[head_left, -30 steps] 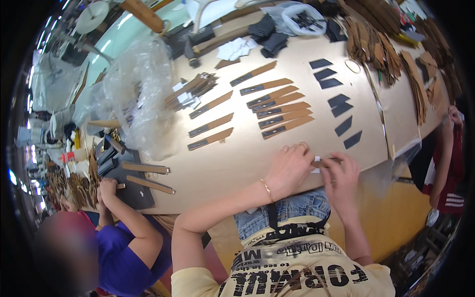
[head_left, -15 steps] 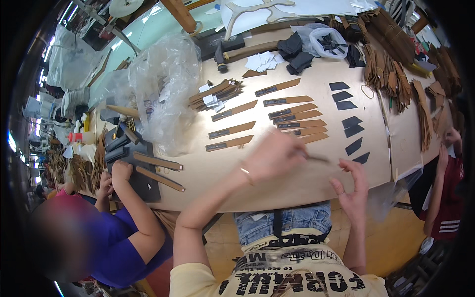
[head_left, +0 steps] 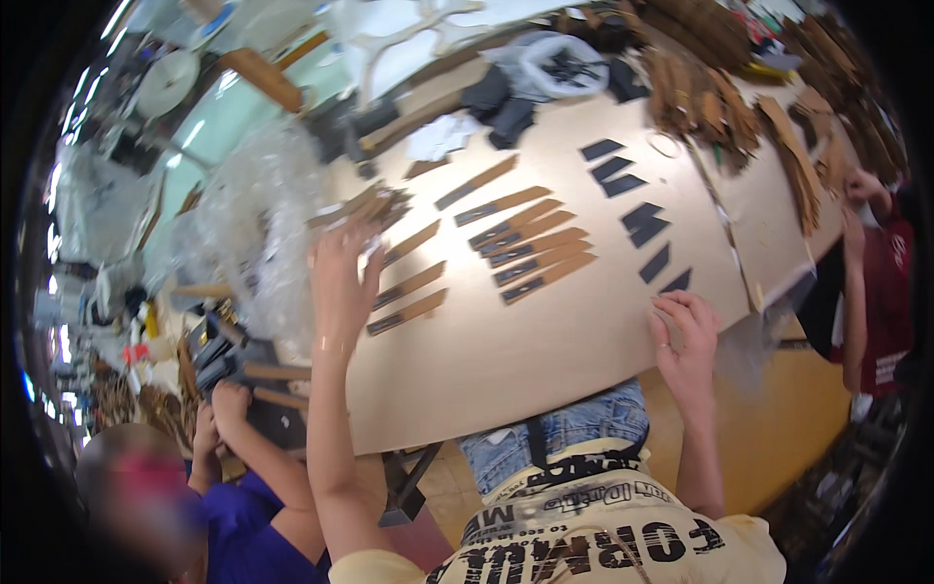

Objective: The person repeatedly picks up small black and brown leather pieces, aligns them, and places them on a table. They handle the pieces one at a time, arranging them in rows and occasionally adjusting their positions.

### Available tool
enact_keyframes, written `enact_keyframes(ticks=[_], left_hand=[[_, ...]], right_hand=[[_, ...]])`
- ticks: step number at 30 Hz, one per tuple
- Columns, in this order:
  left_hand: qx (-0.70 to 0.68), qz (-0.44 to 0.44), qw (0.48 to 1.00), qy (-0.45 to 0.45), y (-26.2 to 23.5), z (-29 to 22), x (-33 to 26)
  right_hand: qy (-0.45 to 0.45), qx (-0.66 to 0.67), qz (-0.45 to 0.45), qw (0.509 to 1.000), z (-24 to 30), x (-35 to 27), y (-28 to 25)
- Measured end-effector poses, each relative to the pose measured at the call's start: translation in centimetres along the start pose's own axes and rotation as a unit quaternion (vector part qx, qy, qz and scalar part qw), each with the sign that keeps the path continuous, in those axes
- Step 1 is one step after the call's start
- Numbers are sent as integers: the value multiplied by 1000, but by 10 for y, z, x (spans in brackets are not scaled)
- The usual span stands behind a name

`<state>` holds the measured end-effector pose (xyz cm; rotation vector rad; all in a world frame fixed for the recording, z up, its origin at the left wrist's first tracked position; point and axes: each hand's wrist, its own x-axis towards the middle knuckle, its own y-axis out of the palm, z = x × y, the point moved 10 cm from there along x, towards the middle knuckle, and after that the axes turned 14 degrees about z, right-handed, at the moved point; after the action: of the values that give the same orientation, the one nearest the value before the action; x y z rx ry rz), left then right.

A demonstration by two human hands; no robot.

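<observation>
Head view: the left hand (head_left: 342, 282) is stretched out over the table (head_left: 545, 350), fingers spread and holding nothing. Its fingertips reach a loose pile of strips (head_left: 365, 206) lying at the far left of the board, beside crumpled clear plastic (head_left: 255, 219); whether they touch the pile cannot be told through the blur. Just right of the hand lie three single brown strips with dark ends (head_left: 409, 285), one below another, apart from the palm.

The right hand (head_left: 686, 336) rests at the near edge of the table, fingers curled loosely, empty as far as can be seen. A dark piece (head_left: 675, 281) lies just beyond its fingertips, not touching. Further up are more dark pieces (head_left: 623, 185), and between the hands a row of strips (head_left: 535, 248) set side by side.

At lower left a second person in a purple top handles wooden-handled parts (head_left: 263, 375). At the right edge another person's arm (head_left: 856, 282) hangs beside the table.
</observation>
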<state>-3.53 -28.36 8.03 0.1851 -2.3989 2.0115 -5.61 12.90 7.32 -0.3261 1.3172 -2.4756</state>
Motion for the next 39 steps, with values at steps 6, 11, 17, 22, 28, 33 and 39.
enact_keyframes(ticks=[6,11,17,22,28,33,39], left_hand=[[19,73,997,-1,28,-37,-76],[40,33,999,-5,38,-23,-91],[45,13,999,16,35,-31,-90],[-163,-37,986,10,7,-58,-100],[-701,237,669,-69,72,-148,-108],[-677,339,653,16,92,-211,-99],[-652,365,663,-36,115,-218,-108]], right_hand=[[52,-104,-44,992,-42,-6,-14],[18,-155,-20,988,-39,-5,0],[21,-115,5,993,-17,-24,31],[-4,-90,38,995,17,-33,52],[4,423,151,893,22,-19,69],[76,649,231,721,18,-28,78],[129,579,161,789,-14,-36,71]])
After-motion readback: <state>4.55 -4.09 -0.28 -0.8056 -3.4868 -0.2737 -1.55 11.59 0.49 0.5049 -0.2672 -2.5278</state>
